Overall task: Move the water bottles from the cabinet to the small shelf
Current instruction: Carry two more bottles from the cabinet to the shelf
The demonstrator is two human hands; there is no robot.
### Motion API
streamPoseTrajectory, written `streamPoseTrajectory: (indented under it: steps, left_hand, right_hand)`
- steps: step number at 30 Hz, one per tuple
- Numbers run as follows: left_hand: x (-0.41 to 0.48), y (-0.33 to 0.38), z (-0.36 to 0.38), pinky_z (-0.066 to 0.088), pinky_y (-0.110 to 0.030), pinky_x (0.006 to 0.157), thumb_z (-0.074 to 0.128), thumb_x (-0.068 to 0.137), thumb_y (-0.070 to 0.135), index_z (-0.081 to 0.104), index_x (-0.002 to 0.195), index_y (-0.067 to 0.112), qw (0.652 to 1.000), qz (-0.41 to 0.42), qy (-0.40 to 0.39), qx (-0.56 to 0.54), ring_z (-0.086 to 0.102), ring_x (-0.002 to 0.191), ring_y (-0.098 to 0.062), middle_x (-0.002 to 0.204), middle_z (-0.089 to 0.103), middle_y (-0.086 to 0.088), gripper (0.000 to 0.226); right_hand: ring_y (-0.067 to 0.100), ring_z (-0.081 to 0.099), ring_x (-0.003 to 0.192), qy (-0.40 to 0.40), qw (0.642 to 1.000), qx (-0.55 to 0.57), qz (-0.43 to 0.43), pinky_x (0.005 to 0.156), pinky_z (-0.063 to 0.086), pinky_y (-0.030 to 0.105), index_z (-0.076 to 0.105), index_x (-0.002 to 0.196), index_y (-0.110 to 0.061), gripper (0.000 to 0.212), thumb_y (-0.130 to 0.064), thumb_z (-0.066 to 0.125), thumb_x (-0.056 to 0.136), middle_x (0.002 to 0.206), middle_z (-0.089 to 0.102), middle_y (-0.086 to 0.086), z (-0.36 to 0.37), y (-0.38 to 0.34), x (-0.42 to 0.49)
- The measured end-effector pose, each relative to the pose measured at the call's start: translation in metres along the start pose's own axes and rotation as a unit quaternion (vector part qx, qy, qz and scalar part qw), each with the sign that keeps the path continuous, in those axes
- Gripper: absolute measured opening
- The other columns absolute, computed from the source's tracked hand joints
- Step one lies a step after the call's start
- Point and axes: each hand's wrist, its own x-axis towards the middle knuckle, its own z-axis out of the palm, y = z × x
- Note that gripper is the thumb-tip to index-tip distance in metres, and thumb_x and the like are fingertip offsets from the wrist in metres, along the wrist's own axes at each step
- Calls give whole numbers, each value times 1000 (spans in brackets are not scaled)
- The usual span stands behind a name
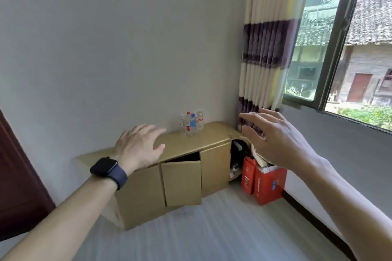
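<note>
Nearest the camera, both forearms reach in from the bottom corners, each cut off by the frame edge. The left hand is raised palm-down with its fingers spread apart and holding nothing; a dark smartwatch sits on that wrist. The right hand is likewise empty, fingers loosely apart and slightly blurred.

Beyond the left fingertips lies the top of a low tan cabinet standing against the wall. One of its doors, below the left thumb, hangs ajar and tilted — the inside behind it is only a dark gap. The cabinet's right end, under the right fingers, is an open curved compartment whose contents are dark and partly covered by the hand; what is in there cannot be made out.

Below the right palm stand two red cartons on the floor, just beside the cabinet's end, their tops partly hidden by the hand.

Farther off, between the two sets of fingertips and well beyond them, a small cluster of water bottles stands upright on the cabinet top near the wall. They are small and overlap, so an exact count is uncertain; one has a blue cap and label, others show red.

Past the right fingertips hangs a striped curtain beside a window — both cut off at the top edge.
</note>
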Motion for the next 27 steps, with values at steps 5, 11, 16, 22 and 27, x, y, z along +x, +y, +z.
streamPoseTrajectory:
  steps: [5,11,16,22,27]
  left_hand:
    - [109,12,48,33,-48,110,41,92,55,38,144,42,1000,21,5,-14,32,141,-20,153,38,5,54]
    - [244,16,85,31,-49,111,41,94,52,39,143,42,1000,22,14,0,33,140,-22,152,38,3,50]
    - [340,18,126,32,-47,111,42,94,50,40,143,39,999,12,30,-3,35,139,-22,151,40,3,50]
    - [427,9,211,32,-49,110,43,95,45,41,143,37,1000,0,2,-8,36,138,-21,149,42,4,49]
    - [498,3,294,26,-51,112,45,95,44,40,144,37,999,-5,-51,-19,34,138,-23,151,41,3,50]
  right_hand:
    - [11,30,143,-4,1000,2,18,111,34,35,45,141,-42,44,-54,40,99,143,51,-18,58,54,70]
    - [15,29,144,-42,999,-8,3,111,34,39,43,144,-41,49,-57,34,98,146,49,-13,120,131,177]
    - [15,29,143,-50,999,1,4,111,34,39,44,142,-41,47,-56,37,99,146,49,-14,171,186,264]
    - [16,28,144,-95,995,-7,12,112,30,35,45,142,-40,43,-51,41,100,146,48,-16,261,238,334]
    - [21,33,142,-143,990,-1,1,113,34,38,49,140,-36,40,-45,45,101,143,52,-11,350,270,388]
